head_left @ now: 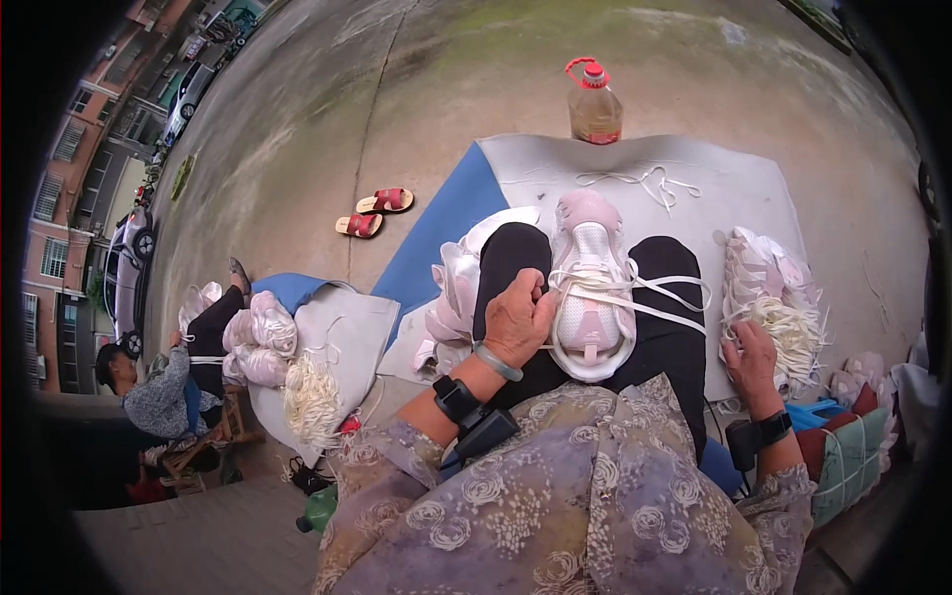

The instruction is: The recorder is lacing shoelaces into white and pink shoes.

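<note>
A pink and white sneaker (589,228) rests sole-down across my lap, its toe pointing away from me. White shoelaces (669,285) are threaded through its upper part, with loose loops trailing right over my black-trousered leg. At the shoe's left side my left hand (521,319) is closed, its fingers pinching at the lace. To the right, my right hand (751,359) touches the near-left edge of a bundle of white laces (790,342). Its fingers are bent in, with a white strand at the tips. Their undersides are hidden.
Pink sneakers lie in a pile (451,297) left of my legs and another (764,263) at right. A pale sheet (734,159) covers the ground, with an oil bottle (595,109) beyond it. Red slippers (385,200) lie left. Another person (169,392) sits far left.
</note>
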`<state>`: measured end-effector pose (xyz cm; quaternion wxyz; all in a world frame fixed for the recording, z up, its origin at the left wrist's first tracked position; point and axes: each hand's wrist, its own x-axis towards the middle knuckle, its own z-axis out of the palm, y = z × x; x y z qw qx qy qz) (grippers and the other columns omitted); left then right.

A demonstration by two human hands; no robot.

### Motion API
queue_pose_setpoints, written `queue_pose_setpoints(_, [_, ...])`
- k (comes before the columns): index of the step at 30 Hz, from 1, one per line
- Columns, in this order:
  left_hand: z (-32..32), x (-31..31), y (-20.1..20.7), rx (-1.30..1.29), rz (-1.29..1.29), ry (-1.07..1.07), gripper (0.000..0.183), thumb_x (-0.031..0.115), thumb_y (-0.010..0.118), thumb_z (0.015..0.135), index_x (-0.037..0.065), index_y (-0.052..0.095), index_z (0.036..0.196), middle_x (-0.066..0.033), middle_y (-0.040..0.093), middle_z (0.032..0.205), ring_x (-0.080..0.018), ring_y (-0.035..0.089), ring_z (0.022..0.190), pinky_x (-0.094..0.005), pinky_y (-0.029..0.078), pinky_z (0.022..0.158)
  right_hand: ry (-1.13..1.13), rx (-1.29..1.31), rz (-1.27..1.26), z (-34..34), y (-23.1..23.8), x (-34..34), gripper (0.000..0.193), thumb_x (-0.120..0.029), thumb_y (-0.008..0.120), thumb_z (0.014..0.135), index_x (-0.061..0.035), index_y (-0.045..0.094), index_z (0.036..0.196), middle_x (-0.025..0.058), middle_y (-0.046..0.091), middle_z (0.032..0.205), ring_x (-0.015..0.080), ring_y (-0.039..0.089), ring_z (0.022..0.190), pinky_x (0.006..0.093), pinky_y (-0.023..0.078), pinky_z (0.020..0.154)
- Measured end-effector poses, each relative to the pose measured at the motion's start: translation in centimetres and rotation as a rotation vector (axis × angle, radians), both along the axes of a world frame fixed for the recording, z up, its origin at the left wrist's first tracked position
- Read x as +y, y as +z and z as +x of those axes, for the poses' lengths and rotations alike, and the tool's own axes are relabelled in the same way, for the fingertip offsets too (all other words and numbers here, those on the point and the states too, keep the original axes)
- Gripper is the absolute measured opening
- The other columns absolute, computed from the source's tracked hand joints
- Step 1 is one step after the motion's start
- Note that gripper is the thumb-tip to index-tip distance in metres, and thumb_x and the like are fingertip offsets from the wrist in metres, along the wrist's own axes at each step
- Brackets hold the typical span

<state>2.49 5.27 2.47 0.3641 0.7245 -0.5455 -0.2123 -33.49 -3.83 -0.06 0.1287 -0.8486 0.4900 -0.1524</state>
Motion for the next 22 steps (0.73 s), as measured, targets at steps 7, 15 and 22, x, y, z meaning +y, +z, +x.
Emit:
queue_pose_setpoints(7, [0.3,-1.9,-1.1,-0.013,0.002,0.004,0.017,0.012,0.060,0.079,0.001,0.058,0.092,-0.0079,0.058,0.068,-0.0205,0.056,0.057,-0.0326,0.045,0.054,0.244,-0.285,-0.132,8.1,2.4,0.1,0.022,-0.007,0.065,0.068,-0.0062,0.057,0.089,0.0090,0.056,0.083,0.0289,0.054,0.077,0.0391,0.041,0.068])
queue_pose_setpoints(15, [1.7,-3.6,0.2,0.907,0.308,-0.031,0.022,0.022,0.058,0.082,0.002,0.063,0.076,0.0009,0.053,0.060,-0.0064,0.046,0.050,-0.0191,0.034,0.046,0.424,-0.290,-0.101,12.2,3.2,-0.4,0.027,-0.008,0.066,0.066,-0.0052,0.058,0.092,0.0065,0.057,0.084,0.0241,0.054,0.079,0.0360,0.038,0.072])
queue_pose_setpoints(22, [2.1,-3.7,0.8,0.946,0.373,0.041,0.028,0.032,0.058,0.085,0.006,0.059,0.075,0.0030,0.053,0.062,-0.0048,0.046,0.050,-0.0186,0.033,0.045,0.461,-0.077,0.238,13.0,2.1,-0.8,0.030,-0.014,0.067,0.068,-0.0093,0.059,0.097,0.0043,0.058,0.081,0.0211,0.054,0.078,0.0386,0.035,0.074])
